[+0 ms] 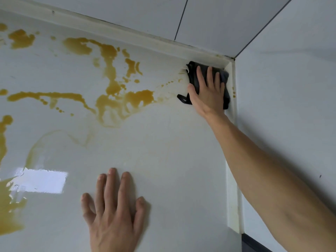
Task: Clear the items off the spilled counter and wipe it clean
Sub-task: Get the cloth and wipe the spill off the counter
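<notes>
A white glossy counter (163,142) carries an orange-brown spill (112,99) spread over its far and left parts, with a bigger pool (9,206) at the near left edge. In the far right corner lies a dark cloth (193,77). My right hand (207,93) presses flat on that cloth, fingers straight and pointing at the back wall. My left hand (114,211) rests flat on the bare counter near me, fingers spread, holding nothing. No other items stand on the visible counter.
A raised white rim (116,30) runs along the back and the right side (233,197) of the counter. Grey tiled walls (281,88) meet in the corner behind the cloth. A few orange drops (234,93) sit on the right rim.
</notes>
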`<state>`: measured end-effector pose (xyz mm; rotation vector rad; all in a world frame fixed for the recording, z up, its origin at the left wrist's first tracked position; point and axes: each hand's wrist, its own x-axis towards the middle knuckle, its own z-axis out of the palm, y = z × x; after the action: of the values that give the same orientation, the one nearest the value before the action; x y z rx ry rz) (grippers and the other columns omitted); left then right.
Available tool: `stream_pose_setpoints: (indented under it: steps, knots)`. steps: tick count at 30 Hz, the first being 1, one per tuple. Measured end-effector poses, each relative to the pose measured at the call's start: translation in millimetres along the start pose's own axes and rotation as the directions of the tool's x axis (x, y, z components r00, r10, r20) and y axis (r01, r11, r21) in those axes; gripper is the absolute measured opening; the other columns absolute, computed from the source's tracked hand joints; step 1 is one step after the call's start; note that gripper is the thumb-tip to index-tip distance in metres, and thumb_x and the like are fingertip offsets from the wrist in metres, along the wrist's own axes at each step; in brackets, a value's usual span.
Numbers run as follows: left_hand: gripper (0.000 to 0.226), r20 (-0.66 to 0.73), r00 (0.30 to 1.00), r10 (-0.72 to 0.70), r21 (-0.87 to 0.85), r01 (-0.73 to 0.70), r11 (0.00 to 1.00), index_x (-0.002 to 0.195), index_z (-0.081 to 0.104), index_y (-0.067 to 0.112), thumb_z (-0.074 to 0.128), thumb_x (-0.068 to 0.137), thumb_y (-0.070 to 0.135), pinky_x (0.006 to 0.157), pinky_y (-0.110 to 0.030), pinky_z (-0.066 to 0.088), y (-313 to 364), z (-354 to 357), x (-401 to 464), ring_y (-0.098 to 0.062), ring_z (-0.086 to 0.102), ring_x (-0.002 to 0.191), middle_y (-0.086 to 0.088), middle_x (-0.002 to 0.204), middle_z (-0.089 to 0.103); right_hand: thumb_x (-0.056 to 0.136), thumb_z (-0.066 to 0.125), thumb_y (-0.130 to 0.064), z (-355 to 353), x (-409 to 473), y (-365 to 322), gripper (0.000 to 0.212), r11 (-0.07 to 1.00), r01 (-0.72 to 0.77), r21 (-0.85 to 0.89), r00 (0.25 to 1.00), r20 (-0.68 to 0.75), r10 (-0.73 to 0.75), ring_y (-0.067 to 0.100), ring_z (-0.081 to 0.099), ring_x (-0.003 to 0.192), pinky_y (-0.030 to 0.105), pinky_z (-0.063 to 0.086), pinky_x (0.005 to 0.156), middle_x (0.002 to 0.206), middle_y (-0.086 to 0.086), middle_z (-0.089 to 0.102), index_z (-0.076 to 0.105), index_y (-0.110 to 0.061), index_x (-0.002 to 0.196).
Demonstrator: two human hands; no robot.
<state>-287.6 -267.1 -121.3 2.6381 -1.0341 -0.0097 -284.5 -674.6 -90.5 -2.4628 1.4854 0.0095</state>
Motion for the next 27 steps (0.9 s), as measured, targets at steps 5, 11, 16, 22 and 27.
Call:
stream_pose_setpoints:
  steps: [5, 11, 16, 22, 27]
  knots:
    - [0.074, 0.002, 1.0, 0.0, 0.004, 0.0, 1.0, 0.155, 0.048, 0.026, 0.054, 0.087, 0.054, 0.127, -0.062, 0.015, -2, 0, -1, -0.027, 0.031, 0.159, -0.002, 0.173, 0.029, 0.097, 0.043, -0.056, 3, -35, 9, 0.068, 0.998, 0.005, 0.062, 0.997, -0.08, 0.0, 0.027, 0.006, 0.159, 0.047, 0.004, 0.129, 0.172, 0.005, 0.015, 0.027, -0.039, 0.161]
    - [0.075, 0.02, 1.0, -0.007, 0.01, 0.006, 1.0, 0.156, 0.046, 0.025, 0.052, 0.087, 0.054, 0.128, -0.061, 0.014, 3, -2, 0, -0.028, 0.028, 0.16, -0.004, 0.174, 0.028, 0.097, 0.033, -0.056, -1, 14, -5, 0.069, 1.0, -0.011, -0.017, 1.0, -0.029, 0.01, 0.028, 0.003, 0.16, 0.05, 0.001, 0.129, 0.174, 0.003, 0.008, 0.019, -0.041, 0.163]
    - [0.076, 0.037, 0.999, -0.006, 0.023, 0.005, 1.0, 0.158, 0.042, 0.026, 0.05, 0.088, 0.055, 0.128, -0.059, 0.01, -2, 0, -1, -0.026, 0.022, 0.162, -0.003, 0.174, 0.025, 0.101, 0.03, -0.055, 17, 3, -74, 0.066, 0.987, 0.154, -0.054, 0.988, 0.0, -0.154, 0.028, 0.003, 0.16, 0.053, 0.001, 0.128, 0.174, 0.004, 0.005, 0.015, -0.04, 0.164]
    - [0.075, 0.057, 0.998, -0.016, 0.026, 0.014, 1.0, 0.157, 0.041, 0.026, 0.052, 0.088, 0.052, 0.125, -0.063, 0.015, 0, -3, -1, -0.028, 0.025, 0.161, -0.004, 0.174, 0.026, 0.105, 0.029, -0.054, 23, -66, -53, 0.059, 0.934, 0.353, -0.062, 0.936, 0.043, -0.35, 0.021, 0.003, 0.161, 0.051, 0.003, 0.129, 0.174, -0.005, 0.007, 0.016, -0.046, 0.162]
    - [0.073, 0.067, 0.997, -0.027, 0.008, 0.026, 1.0, 0.154, 0.049, 0.022, 0.053, 0.087, 0.051, 0.124, -0.065, 0.016, 4, -9, 2, -0.032, 0.03, 0.159, -0.008, 0.172, 0.031, 0.104, 0.02, -0.053, 11, -26, -35, 0.062, 0.991, 0.088, -0.098, 0.996, 0.025, -0.086, 0.025, -0.002, 0.16, 0.055, -0.001, 0.128, 0.174, 0.0, 0.001, 0.007, -0.042, 0.164]
